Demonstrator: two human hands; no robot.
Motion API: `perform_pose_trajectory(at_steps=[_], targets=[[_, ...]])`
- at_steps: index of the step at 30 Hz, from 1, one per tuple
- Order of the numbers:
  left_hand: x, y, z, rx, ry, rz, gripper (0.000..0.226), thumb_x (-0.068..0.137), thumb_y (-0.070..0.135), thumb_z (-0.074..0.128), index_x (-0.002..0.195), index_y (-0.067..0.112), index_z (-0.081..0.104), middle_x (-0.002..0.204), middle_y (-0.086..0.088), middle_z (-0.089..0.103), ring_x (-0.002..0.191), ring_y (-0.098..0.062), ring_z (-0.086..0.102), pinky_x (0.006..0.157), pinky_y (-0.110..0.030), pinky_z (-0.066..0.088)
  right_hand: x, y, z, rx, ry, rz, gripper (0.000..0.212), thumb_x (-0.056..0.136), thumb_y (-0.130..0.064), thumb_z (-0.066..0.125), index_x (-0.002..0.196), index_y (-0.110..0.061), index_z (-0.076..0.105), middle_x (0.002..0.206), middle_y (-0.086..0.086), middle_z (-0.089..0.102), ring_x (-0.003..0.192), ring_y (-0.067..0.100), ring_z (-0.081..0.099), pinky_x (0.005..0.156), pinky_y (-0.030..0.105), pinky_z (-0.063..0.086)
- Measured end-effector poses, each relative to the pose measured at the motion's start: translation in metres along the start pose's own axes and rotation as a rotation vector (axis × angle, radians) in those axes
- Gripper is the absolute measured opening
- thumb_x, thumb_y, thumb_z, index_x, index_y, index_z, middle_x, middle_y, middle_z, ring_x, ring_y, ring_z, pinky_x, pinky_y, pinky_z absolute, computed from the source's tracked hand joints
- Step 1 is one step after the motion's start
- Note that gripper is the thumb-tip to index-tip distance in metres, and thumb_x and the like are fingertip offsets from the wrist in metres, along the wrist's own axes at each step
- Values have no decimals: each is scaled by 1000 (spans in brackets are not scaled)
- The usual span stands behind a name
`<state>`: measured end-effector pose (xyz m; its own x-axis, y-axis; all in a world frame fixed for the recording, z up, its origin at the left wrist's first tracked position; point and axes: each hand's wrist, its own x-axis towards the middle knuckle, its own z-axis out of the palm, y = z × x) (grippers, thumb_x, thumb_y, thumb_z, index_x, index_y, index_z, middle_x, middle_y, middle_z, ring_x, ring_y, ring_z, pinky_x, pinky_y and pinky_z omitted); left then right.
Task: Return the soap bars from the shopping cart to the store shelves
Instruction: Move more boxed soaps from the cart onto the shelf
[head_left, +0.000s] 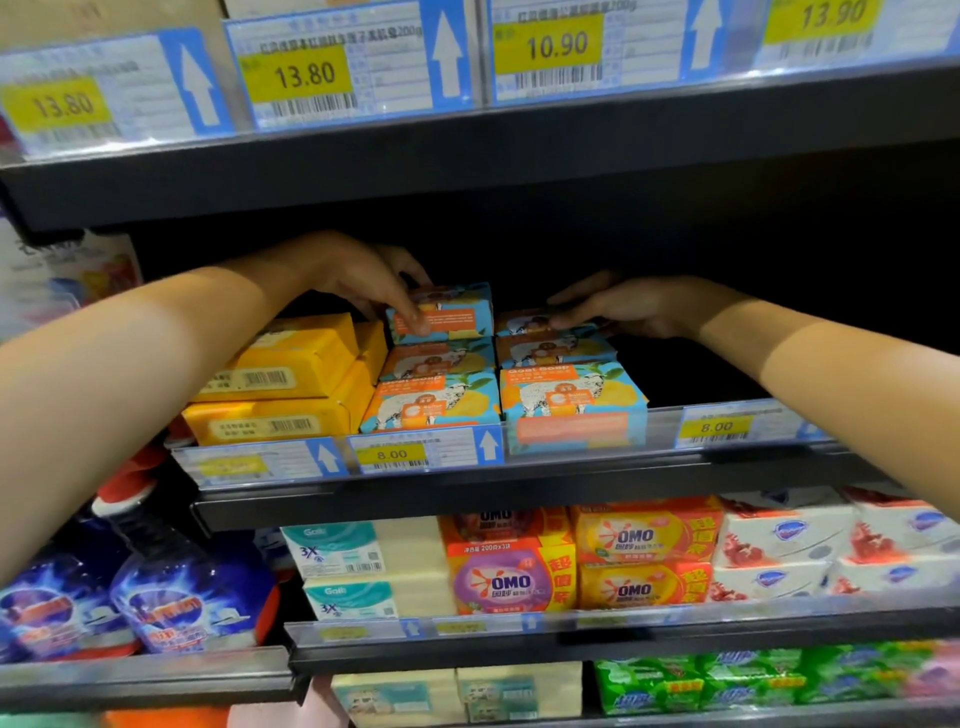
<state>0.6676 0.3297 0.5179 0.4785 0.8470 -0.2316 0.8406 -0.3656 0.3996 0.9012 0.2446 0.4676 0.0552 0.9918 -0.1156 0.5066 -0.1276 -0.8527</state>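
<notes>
Shelving step: my left hand (363, 280) pinches a goat soap box (441, 312) atop the stack (436, 387) beneath; right hand (623, 306), fingers flat, rests on the neighbouring box (535, 326). Next, probably: square it, let go.

Head camera looks forward, slightly downward, close at the store shelves (519, 488).

We count six goat soap boxes (571, 400), in two columns of three. Left of them we see three yellow packs (270, 371). Above them we count four price tags (306, 78), just in front of them three more. Below them we count four OMO packs (511, 582), two teal Gall packs (337, 556) and, lower left, two blue bottles (182, 597).
</notes>
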Motion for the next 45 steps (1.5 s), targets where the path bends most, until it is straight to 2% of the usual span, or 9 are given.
perform_pose_trajectory(at_steps=[6, 9, 12, 18, 22, 25, 29, 37, 45], targets=[[7, -2, 2, -15, 16, -11, 63, 80, 9, 70, 136, 10, 40, 125, -9, 55, 106, -20, 52, 83, -31, 45, -3, -1, 2, -132, 19, -59, 44, 91, -17, 59, 133, -16, 50, 114, -1, 53, 87, 5, 54, 69, 16, 45], [7, -2, 2, 31, 16, -5, 67, 80, 14, 71, 138, 13, 39, 134, -10, 52, 115, -22, 50, 90, -33, 44, -6, -4, 2, -288, 32, -81, 46, 91, -25, 58, 136, -22, 46, 135, 2, 45, 112, 15, 49, 87, 24, 43], [1, 1, -1, 147, 80, 29, 79, 79, 33, 71, 145, 20, 30, 148, -7, 36, 133, -25, 38, 105, -35, 36, -12, -14, 5, -454, 84, -106, 57, 90, -37, 58, 142, -26, 37, 148, 5, 33, 130, 23, 39, 97, 29, 35], [-48, 18, 12, 211, 163, 96, 98, 61, 70, 58, 146, 35, 25, 154, 3, 27, 139, -21, 29, 113, -36, 27, -46, -28, 22, -621, 116, -217, 65, 92, -48, 51, 148, -32, 22, 151, 3, 32, 132, 22, 38, 93, 26, 34], [-99, 24, 40, 316, 472, 231, 66, 87, 52, 54, 145, 33, 28, 149, 0, 36, 133, -21, 38, 101, -25, 30, -81, -16, 35, -610, 263, -409, 64, 90, -52, 49, 147, -35, 25, 150, -3, 35, 136, 19, 34, 104, 28, 32], [-140, 19, 77, 249, 694, 368, 63, 85, 54, 50, 139, 24, 42, 137, -3, 51, 125, -22, 47, 102, -30, 36, -112, 0, 51, -580, 385, -588, 62, 89, -50, 51, 145, -30, 31, 146, -3, 41, 134, 16, 37, 108, 33, 34], [-186, 9, 143, 130, 819, 327, 59, 81, 49, 49, 134, 23, 48, 134, 2, 53, 123, -17, 48, 100, -28, 35, -155, 26, 79, -416, 450, -838, 51, 89, -40, 53, 135, -19, 47, 135, 0, 52, 129, 14, 43, 106, 24, 33], [-252, -18, 298, -113, 754, 21, 66, 78, 58, 43, 131, 19, 52, 128, -1, 58, 116, -16, 53, 95, -22, 35, -211, 126, 151, -284, 70, -747, 50, 89, -41, 49, 133, -18, 48, 129, 0, 56, 118, 10, 49, 98, 14, 32], [-358, -31, 478, -380, 547, -460, 77, 74, 68, 42, 138, 25, 44, 133, 5, 55, 116, -13, 55, 90, -15, 34, -275, 261, 239, -458, -477, -484, 68, 85, -55, 38, 138, -12, 42, 137, 9, 50, 126, 24, 46, 102, 25, 29]])
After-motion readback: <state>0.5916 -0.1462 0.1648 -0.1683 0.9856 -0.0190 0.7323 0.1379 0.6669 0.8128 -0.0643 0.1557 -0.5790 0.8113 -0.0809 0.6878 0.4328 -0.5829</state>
